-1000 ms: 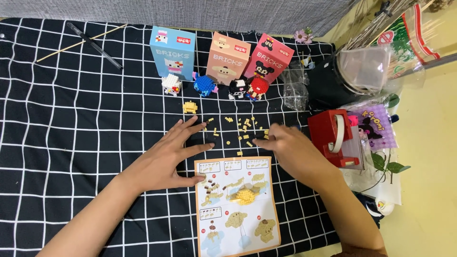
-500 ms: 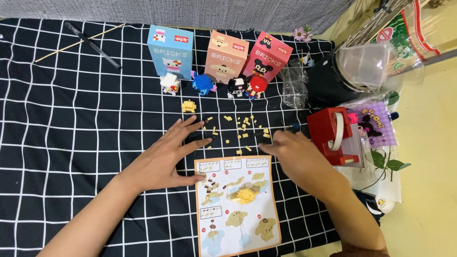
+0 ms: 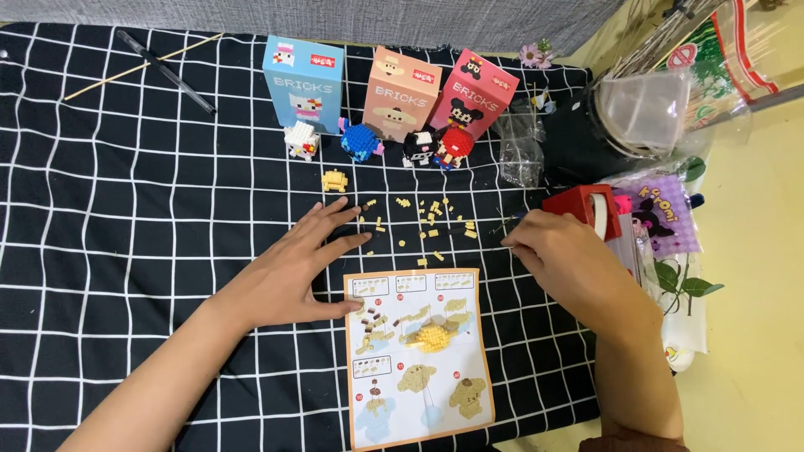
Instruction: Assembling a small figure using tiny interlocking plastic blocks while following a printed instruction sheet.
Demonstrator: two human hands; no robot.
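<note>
My left hand [image 3: 295,269] lies flat and open on the black checked cloth [image 3: 126,209], fingers spread toward several small tan bricks [image 3: 427,219] scattered ahead of it. My right hand [image 3: 563,261] rests at the right of the bricks, fingers curled downward near the cloth; whether it pinches a brick is hidden. An instruction sheet [image 3: 419,351] with pictures of a tan figure lies between my forearms, its left edge touching my left thumb. A small partly built yellow piece [image 3: 334,180] sits beyond my left fingertips.
Three upright boxes, blue [image 3: 302,82], peach [image 3: 400,94] and pink [image 3: 471,94], stand at the back with several small brick figures [image 3: 362,141] before them. A red tape dispenser [image 3: 586,211], clear plastic bags [image 3: 521,151] and a clear tub [image 3: 645,107] crowd the right side. A black pen [image 3: 164,71] lies far left.
My right hand has drawn back to the right, away from the scattered bricks. My left hand has stayed flat in place.
</note>
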